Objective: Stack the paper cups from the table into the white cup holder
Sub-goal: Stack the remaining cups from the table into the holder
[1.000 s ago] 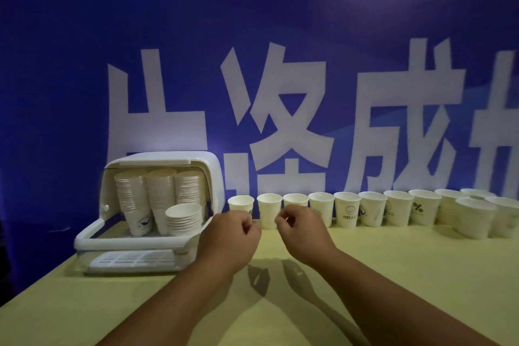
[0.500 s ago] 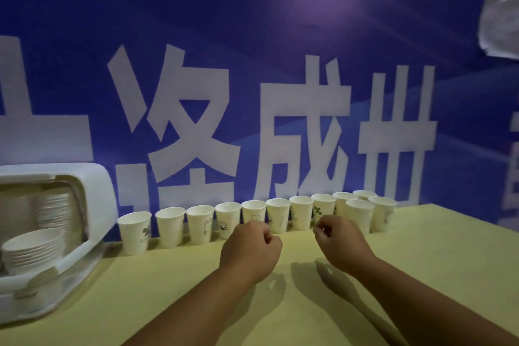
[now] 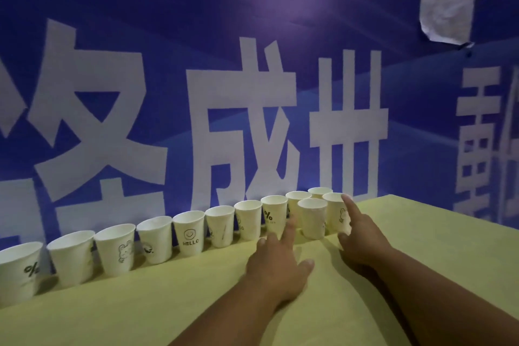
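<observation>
Several white paper cups stand upright in a row along the back of the yellow-green table, against the blue banner. At the row's right end a small cluster holds a front cup and a rabbit-print cup. My left hand is open, fingers spread, index finger reaching beside the "%" cup. My right hand is open too, its index finger touching the rim of the rabbit-print cup. Neither hand holds a cup. The white cup holder is out of view.
A blue banner with large white characters rises directly behind the cups. A crumpled white sheet is stuck on it at the upper right. The table's right edge runs diagonally just beyond the cup cluster.
The view has swung right, so the cup holder has left the frame. Both hands have gone from closed fists to spread fingers and have reached forward to the right-end cups.
</observation>
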